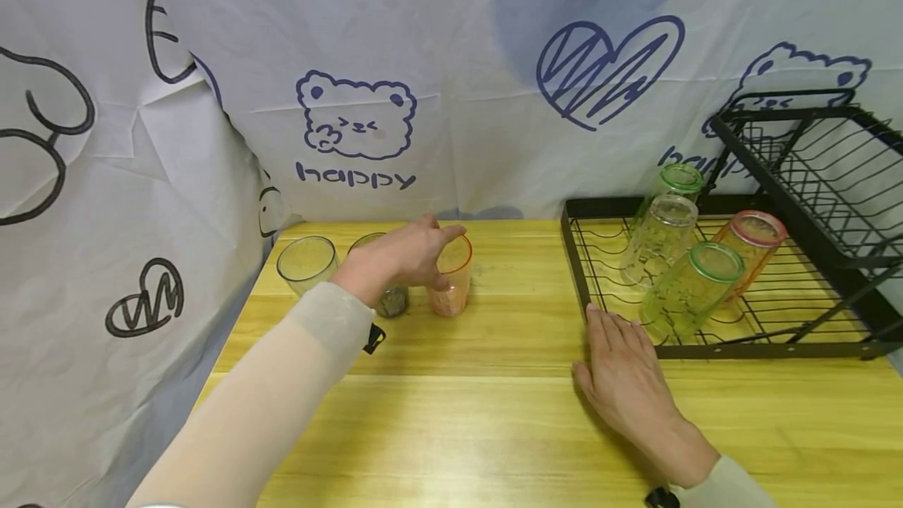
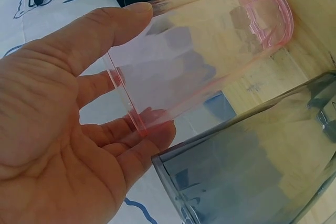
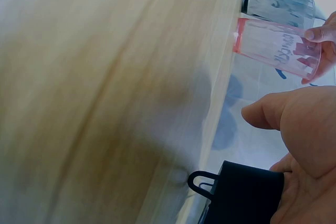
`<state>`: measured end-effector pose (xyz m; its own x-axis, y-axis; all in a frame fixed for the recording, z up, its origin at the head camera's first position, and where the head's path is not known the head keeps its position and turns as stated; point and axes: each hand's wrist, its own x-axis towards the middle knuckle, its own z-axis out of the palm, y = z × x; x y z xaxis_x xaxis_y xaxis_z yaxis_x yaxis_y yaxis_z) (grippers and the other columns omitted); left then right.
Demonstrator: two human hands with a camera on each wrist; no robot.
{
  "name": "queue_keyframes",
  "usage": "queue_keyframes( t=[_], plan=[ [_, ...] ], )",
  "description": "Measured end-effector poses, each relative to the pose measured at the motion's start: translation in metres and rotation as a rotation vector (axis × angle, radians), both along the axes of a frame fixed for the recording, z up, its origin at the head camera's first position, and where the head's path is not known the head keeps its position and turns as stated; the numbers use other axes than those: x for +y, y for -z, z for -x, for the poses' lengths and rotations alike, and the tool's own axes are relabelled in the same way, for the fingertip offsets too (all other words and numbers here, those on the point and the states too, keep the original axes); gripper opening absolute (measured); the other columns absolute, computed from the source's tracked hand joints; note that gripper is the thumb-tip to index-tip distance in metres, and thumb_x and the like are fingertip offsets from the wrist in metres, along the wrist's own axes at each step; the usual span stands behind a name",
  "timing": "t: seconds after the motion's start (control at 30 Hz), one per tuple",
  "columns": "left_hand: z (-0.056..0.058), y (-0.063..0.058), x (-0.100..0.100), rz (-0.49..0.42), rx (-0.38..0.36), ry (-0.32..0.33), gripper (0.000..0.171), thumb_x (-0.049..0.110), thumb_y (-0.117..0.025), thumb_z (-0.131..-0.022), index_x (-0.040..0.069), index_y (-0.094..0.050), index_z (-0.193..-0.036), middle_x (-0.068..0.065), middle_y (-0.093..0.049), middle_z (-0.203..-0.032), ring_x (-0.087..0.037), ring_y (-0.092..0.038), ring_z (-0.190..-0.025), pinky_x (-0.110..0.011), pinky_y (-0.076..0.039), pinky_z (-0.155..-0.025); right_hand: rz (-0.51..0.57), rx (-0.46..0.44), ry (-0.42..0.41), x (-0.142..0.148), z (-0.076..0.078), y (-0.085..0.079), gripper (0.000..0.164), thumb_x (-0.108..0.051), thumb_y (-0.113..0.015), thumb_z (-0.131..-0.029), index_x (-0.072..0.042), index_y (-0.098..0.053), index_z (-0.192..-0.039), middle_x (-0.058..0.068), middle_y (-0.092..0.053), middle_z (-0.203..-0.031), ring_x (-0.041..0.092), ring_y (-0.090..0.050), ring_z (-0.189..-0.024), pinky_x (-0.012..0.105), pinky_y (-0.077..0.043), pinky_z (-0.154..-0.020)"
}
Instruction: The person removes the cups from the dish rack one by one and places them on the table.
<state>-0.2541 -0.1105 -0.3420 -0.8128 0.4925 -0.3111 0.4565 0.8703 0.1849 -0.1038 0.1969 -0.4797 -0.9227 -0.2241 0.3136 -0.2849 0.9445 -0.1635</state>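
Observation:
With thumb and fingers on opposite sides of the rim, my left hand (image 1: 412,251) holds a clear pink glass (image 1: 455,277). The glass is upright, its mouth up and its base at the tabletop; the left wrist view shows the thumb (image 2: 121,22) at the rim. Right beside it stands a smoky grey glass (image 2: 252,156), partly hidden behind my left hand in the head view. A clear glass (image 1: 307,265) with a dark rim is farthest left. My right hand (image 1: 628,375) rests with extended fingers against the front left corner of a black wire rack (image 1: 574,257).
Several glasses stand upside down in the rack: a green one (image 1: 694,292), a clear one (image 1: 661,241), a pink one (image 1: 758,245) and another green one behind. An upper wire basket (image 1: 832,171) rises at right. A printed cloth (image 1: 458,100) hangs behind the wooden table (image 1: 437,429).

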Motion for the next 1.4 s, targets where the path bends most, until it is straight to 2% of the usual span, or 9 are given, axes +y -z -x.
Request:
queue_keyframes(
  t=[0.33, 0.8, 1.0, 1.1, 1.2, 1.3, 1.4],
  plan=[
    [-0.004, -0.002, 0.004, 0.003, -0.003, -0.029, 0.094, 0.031, -0.083, -0.093, 0.024, -0.029, -0.168, -0.024, -0.034, -0.164, -0.037, -0.047, -0.146, -0.055, -0.046, -0.117, 0.001, 0.047, -0.017, 0.001, 0.001, 0.002, 0.082, -0.022, -0.076, -0.09, 0.01, -0.038, -0.156, 0.034, -0.056, -0.146, 0.052, -0.053, -0.135, 0.068, -0.037, -0.117],
    [-0.005, -0.002, 0.005, 0.016, -0.001, -0.035, 0.095, 0.031, -0.084, -0.092, 0.024, -0.028, -0.169, -0.024, -0.036, -0.163, -0.036, -0.048, -0.145, -0.054, -0.046, -0.117, 0.017, -0.047, -0.025, 0.003, 0.002, -0.007, 0.078, -0.023, -0.071, -0.096, 0.011, -0.036, -0.157, 0.034, -0.049, -0.153, 0.053, -0.049, -0.14, 0.068, -0.034, -0.119],
    [-0.004, -0.001, 0.006, 0.015, -0.005, -0.038, 0.094, 0.032, -0.084, -0.092, 0.026, -0.028, -0.168, -0.022, -0.036, -0.164, -0.036, -0.048, -0.146, -0.054, -0.046, -0.117, 0.133, -0.139, -0.014, 0.009, 0.002, -0.027, 0.074, -0.03, -0.066, -0.104, 0.009, -0.034, -0.159, 0.036, -0.043, -0.157, 0.056, -0.044, -0.142, 0.072, -0.036, -0.115],
    [-0.003, -0.001, 0.007, 0.012, -0.007, -0.04, 0.094, 0.031, -0.084, -0.092, 0.026, -0.029, -0.168, -0.023, -0.035, -0.164, -0.036, -0.047, -0.146, -0.054, -0.046, -0.117, 0.21, -0.066, 0.005, 0.016, 0.005, -0.042, 0.069, -0.03, -0.065, -0.106, 0.007, -0.039, -0.158, 0.035, -0.044, -0.155, 0.058, -0.044, -0.139, 0.074, -0.039, -0.11],
    [-0.003, 0.0, 0.007, 0.013, -0.008, -0.042, 0.094, 0.031, -0.084, -0.092, 0.025, -0.029, -0.168, -0.024, -0.033, -0.166, -0.037, -0.046, -0.147, -0.055, -0.046, -0.117, 0.257, 0.107, 0.016, 0.026, 0.011, -0.057, 0.062, -0.023, -0.069, -0.102, 0.008, -0.047, -0.152, 0.036, -0.051, -0.149, 0.058, -0.05, -0.133, 0.074, -0.043, -0.106],
    [-0.003, 0.0, 0.007, 0.015, -0.009, -0.046, 0.094, 0.03, -0.084, -0.092, 0.025, -0.029, -0.168, -0.024, -0.032, -0.167, -0.037, -0.047, -0.147, -0.055, -0.046, -0.117, 0.286, 0.234, 0.047, 0.038, 0.018, -0.071, 0.061, -0.018, -0.072, -0.098, 0.007, -0.05, -0.149, 0.036, -0.053, -0.146, 0.058, -0.05, -0.131, 0.072, -0.04, -0.11],
    [-0.004, -0.002, 0.007, 0.015, -0.012, -0.044, 0.095, 0.03, -0.084, -0.092, 0.024, -0.029, -0.168, -0.026, -0.031, -0.167, -0.038, -0.047, -0.147, -0.055, -0.046, -0.117, 0.299, 0.311, 0.088, 0.052, 0.025, -0.083, 0.065, -0.014, -0.074, -0.096, 0.007, -0.048, -0.151, 0.038, -0.053, -0.144, 0.059, -0.048, -0.132, 0.069, -0.036, -0.114]
  ],
)
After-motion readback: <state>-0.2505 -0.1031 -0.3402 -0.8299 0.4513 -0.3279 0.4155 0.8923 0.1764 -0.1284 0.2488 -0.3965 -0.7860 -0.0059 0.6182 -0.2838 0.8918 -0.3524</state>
